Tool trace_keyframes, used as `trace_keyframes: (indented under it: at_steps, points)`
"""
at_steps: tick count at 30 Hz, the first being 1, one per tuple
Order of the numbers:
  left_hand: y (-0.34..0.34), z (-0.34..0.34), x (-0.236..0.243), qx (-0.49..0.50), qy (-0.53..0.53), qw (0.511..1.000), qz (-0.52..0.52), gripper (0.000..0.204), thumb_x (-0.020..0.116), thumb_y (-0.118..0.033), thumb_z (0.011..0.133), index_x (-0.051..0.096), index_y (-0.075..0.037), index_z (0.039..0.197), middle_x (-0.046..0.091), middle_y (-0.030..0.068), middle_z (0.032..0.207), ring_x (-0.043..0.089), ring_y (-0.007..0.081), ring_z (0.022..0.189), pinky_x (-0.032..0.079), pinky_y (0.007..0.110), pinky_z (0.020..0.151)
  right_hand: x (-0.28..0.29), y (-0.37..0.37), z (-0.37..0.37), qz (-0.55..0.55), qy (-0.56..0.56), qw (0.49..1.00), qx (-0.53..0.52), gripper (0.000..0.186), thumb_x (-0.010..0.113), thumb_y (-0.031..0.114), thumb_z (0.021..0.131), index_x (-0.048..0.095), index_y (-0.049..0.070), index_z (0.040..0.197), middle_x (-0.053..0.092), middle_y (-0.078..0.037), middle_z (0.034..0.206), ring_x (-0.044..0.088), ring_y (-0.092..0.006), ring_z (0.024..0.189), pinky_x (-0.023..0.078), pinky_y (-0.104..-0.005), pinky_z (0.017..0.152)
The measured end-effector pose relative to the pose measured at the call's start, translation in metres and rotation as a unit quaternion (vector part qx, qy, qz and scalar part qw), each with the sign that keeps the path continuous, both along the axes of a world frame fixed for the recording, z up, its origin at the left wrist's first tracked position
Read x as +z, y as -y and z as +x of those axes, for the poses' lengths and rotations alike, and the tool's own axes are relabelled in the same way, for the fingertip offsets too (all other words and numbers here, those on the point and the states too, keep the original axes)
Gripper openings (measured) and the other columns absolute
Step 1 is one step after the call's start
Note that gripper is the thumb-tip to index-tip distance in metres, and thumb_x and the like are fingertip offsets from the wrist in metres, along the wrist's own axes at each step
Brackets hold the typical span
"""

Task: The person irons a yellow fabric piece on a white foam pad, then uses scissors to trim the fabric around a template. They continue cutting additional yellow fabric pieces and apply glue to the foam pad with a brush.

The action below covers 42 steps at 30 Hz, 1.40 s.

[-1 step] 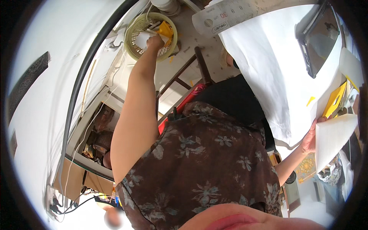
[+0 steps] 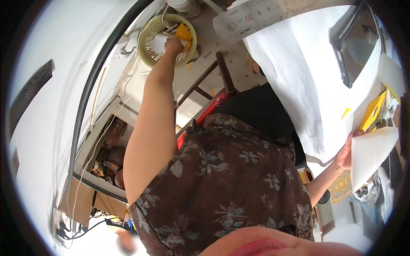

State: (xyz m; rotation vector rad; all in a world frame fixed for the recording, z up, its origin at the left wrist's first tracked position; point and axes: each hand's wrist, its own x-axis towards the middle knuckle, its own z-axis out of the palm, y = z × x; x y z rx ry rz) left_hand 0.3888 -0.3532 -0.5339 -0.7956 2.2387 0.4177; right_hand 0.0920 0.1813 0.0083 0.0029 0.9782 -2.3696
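Fingers curled, the left hand (image 2: 173, 45) is inside the lattice basket (image 2: 142, 42), by white paper (image 2: 157, 44); the right hand (image 2: 344, 158) meets a stiff white sheet (image 2: 370, 155) at the worktop's (image 2: 294, 72) near edge — either grip, I cannot tell.

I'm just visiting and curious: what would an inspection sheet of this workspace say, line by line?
Surface: white sheet, creased, with a small yellow scrap on it.
Job's things: pale green basket with a folded yellow piece and white material inside; flat white piece at right.
Clutter: clear ruler and dark glossy device by the sheet's edges.
Grips: left hand over the basket's opening, fingers curled, contents unclear; right hand at the flat white piece's edge, hold unclear.
Cables: thick black cable along the left; dark plugs at lower left.
Surroundings: brown frame; dark patterned strip on the wall.
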Motion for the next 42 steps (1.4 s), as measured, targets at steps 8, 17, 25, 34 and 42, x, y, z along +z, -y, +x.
trace_keyframes:
  at_steps: [8,17,25,34,42]
  points:
    - [-0.015,-0.044,-0.08,0.007,0.06,0.994,0.092,0.075,0.062,-0.037,0.083,0.036,-0.018,0.151,0.045,0.0128,0.149,0.029,0.038,0.144,0.028,0.05,0.114,0.003,-0.001,0.004,0.014,-0.005,1.0,0.002,0.074,0.054,0.025,0.098,0.014,-0.004,0.153,0.038,-0.031,0.141,0.041,-0.0442,0.133,0.024,-0.061,0.117]
    - [0.0,-0.025,-0.027,0.484,-0.191,0.85,0.079,0.05,0.074,-0.027,0.08,0.063,-0.009,0.125,0.068,0.0149,0.117,0.066,0.0284,0.1,0.052,0.039,0.085,0.003,0.009,0.011,-0.045,0.002,0.999,0.012,0.077,0.057,0.02,0.095,0.013,-0.002,0.154,0.034,-0.033,0.145,0.032,-0.0447,0.14,0.015,-0.0596,0.12]
    - [0.016,0.033,0.123,0.689,-0.523,0.457,0.206,0.036,0.065,0.001,0.09,0.052,0.003,0.123,0.065,0.013,0.107,0.065,0.0222,0.094,0.054,0.031,0.081,-0.001,-0.012,0.003,-0.019,-0.051,0.998,-0.031,0.081,0.069,0.025,0.087,0.026,0.001,0.152,0.028,-0.022,0.156,0.025,-0.0417,0.144,0.011,-0.0644,0.119]
    - [-0.004,0.04,0.293,0.665,-0.477,0.376,0.434,0.041,0.04,-0.019,0.096,0.052,0.006,0.126,0.06,0.02,0.128,0.057,0.0353,0.118,0.041,0.048,0.107,0.008,-0.047,0.001,0.155,-0.024,0.974,-0.166,0.072,0.071,0.03,0.087,0.04,0.0,0.145,0.041,-0.022,0.149,0.04,-0.0398,0.138,0.025,-0.0713,0.11]
    - [0.002,0.049,0.274,0.732,-0.365,0.54,0.197,0.044,0.054,-0.026,0.095,0.05,-0.002,0.132,0.061,0.0139,0.116,0.059,0.0259,0.1,0.044,0.043,0.097,-0.005,-0.014,0.015,0.215,-0.097,0.95,-0.205,0.075,0.068,0.032,0.086,0.035,0.002,0.147,0.039,-0.02,0.15,0.033,-0.0389,0.141,0.022,-0.0735,0.111]
